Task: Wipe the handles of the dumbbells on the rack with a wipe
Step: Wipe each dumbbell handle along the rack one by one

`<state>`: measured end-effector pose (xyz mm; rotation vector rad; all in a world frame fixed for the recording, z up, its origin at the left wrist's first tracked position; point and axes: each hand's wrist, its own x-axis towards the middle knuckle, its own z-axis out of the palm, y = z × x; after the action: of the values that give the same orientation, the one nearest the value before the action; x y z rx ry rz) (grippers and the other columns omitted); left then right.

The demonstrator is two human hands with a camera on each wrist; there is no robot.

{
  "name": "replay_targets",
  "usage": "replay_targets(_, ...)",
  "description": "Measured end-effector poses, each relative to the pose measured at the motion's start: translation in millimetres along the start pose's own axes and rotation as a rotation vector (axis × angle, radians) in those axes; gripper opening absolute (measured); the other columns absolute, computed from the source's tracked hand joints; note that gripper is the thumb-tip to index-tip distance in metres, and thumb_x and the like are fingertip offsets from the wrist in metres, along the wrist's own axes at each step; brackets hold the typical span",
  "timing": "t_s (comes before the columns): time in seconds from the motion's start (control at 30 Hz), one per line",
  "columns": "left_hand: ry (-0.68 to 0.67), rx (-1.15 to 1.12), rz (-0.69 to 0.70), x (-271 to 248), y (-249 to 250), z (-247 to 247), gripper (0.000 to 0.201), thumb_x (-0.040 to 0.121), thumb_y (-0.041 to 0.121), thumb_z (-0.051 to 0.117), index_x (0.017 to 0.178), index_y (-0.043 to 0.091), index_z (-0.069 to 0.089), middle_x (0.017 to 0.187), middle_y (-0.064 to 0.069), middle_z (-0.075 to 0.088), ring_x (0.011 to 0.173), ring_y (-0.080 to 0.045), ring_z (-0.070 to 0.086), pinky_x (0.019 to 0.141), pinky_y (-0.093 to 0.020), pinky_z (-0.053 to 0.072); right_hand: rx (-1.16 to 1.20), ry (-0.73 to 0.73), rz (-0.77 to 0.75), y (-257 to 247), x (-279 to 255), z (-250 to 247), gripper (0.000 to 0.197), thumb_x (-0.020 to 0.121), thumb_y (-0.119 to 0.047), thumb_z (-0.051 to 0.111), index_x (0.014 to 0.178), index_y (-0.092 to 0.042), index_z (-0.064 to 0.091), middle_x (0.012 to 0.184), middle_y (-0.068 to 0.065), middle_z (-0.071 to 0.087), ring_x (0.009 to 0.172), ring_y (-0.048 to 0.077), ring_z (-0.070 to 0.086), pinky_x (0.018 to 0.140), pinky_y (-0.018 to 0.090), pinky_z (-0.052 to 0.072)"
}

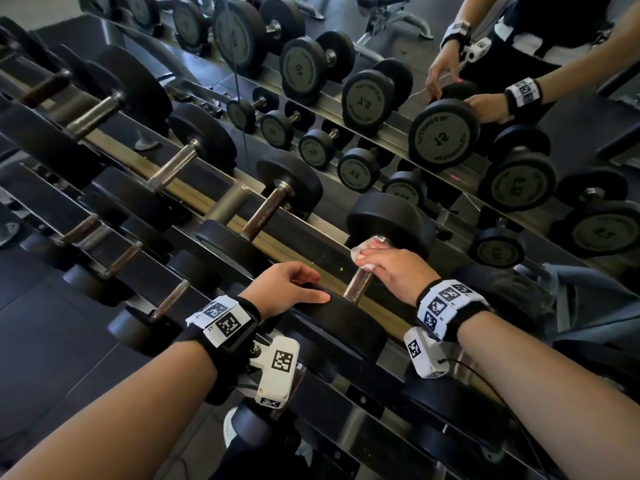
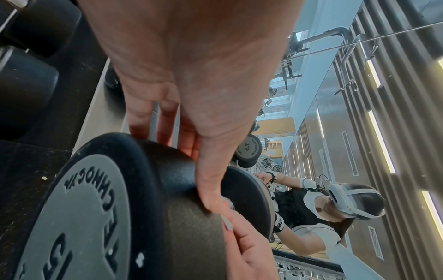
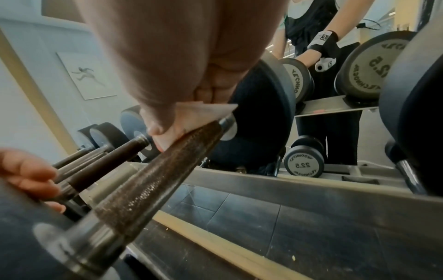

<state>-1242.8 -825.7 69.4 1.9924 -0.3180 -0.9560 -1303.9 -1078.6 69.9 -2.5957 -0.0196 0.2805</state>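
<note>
A black dumbbell lies on the top shelf of the rack (image 1: 304, 233). Its knurled metal handle (image 1: 360, 287) (image 3: 155, 181) runs between the near head (image 1: 349, 320) (image 2: 95, 208) and the far head (image 1: 391, 220). My right hand (image 1: 372, 263) (image 3: 167, 66) is wrapped over the far part of that handle. It holds a white wipe (image 1: 362, 252) (image 3: 206, 111) pressed round the metal. My left hand (image 1: 310, 287) (image 2: 191, 94) grips the near head, fingers curled over its inner rim and thumb laid along its edge.
Several more dumbbells sit to the left on the same shelf, the nearest with a rusty brown handle (image 1: 266, 209). A lower shelf (image 1: 114, 258) carries smaller ones. A mirror (image 1: 443, 133) behind the rack reflects the weights and a person.
</note>
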Motion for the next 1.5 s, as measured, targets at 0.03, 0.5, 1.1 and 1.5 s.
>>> replay_targets(0.03,0.002,0.001,0.001,0,0,0,0.036,0.074,0.037,0.082,0.104,0.035,0.064,0.107,0.016,0.064,0.102,-0.003,0.058,0.091,-0.023,0.041,-0.001,0.006,-0.009,0,-1,0,0.028,0.1,-0.019,0.052,0.119,-0.027,0.071,0.127,-0.01,0.065,0.123,0.011,0.054,0.101,0.003,0.025)
replay_targets(0.5,0.048,-0.032,0.025,0,-8,4,0.036,0.068,0.041,0.085,0.098,0.039,0.065,0.104,0.019,0.067,0.104,-0.001,0.06,0.098,-0.026,0.045,-0.032,-0.2,-0.129,-11,34,-16,0.023,0.099,-0.015,0.048,0.106,-0.021,0.069,0.12,0.003,0.065,0.117,0.019,0.058,0.111,0.029,0.036)
replay_targets(1.1,0.092,-0.063,0.065,-6,-16,9,0.038,0.072,0.045,0.081,0.105,0.043,0.061,0.111,0.022,0.061,0.106,0.005,0.054,0.084,-0.014,0.037,0.109,-0.076,-0.071,-33,56,-29,0.025,0.103,-0.021,0.042,0.103,-0.032,0.065,0.104,-0.004,0.067,0.1,0.013,0.062,0.097,0.038,0.047)
replay_targets(1.5,0.114,-0.08,0.065,-8,-19,11,0.045,0.072,0.046,0.081,0.113,0.038,0.063,0.117,0.018,0.063,0.113,0.0,0.055,0.096,-0.022,0.04,-0.425,-0.289,-0.085,-17,38,0,0.02,0.103,-0.023,0.037,0.099,-0.027,0.056,0.094,0.003,0.061,0.094,0.021,0.054,0.091,0.04,0.046)
